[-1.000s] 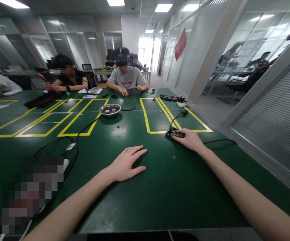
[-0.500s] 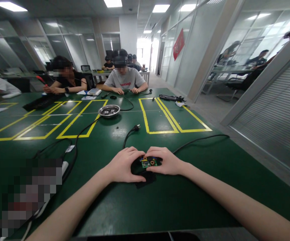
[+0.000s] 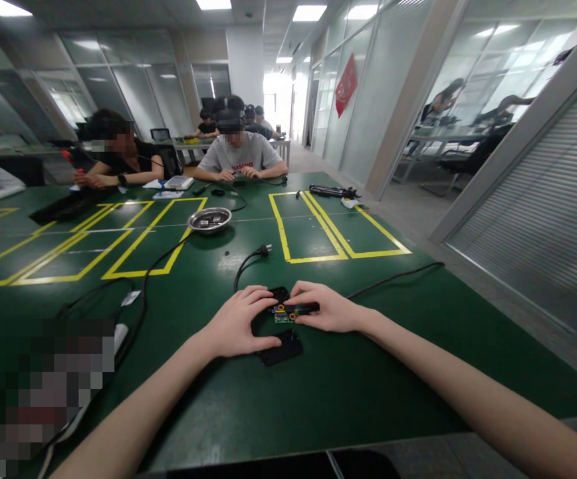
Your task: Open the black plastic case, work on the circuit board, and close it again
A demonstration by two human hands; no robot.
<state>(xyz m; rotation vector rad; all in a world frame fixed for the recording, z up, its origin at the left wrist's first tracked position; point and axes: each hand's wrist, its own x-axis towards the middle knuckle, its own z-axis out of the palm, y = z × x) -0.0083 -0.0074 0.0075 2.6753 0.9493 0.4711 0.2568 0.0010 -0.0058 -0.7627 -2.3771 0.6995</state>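
Note:
On the green table [image 3: 348, 386] in front of me lies a small opened black device with a green circuit board [image 3: 282, 314] showing inside. My left hand [image 3: 236, 320] curls around its left side, thumb lying along the black case [image 3: 282, 346]. My right hand [image 3: 324, 311] grips the device's right side with closed fingers. A black cord with a plug [image 3: 263, 251] runs from the device toward the table's middle, and another black cable [image 3: 393, 276] trails off to the right.
A metal bowl [image 3: 209, 219] sits farther back, beside yellow tape rectangles [image 3: 308, 229]. Black cables and a white power strip [image 3: 119, 329] lie at the left. Two people sit at the far edge, another sleeve at far left. A black tool [image 3: 331, 191] lies at the back right.
My right hand dragged the device from the right to the table's middle, and my left hand closed on it. The case now lies apart below the board.

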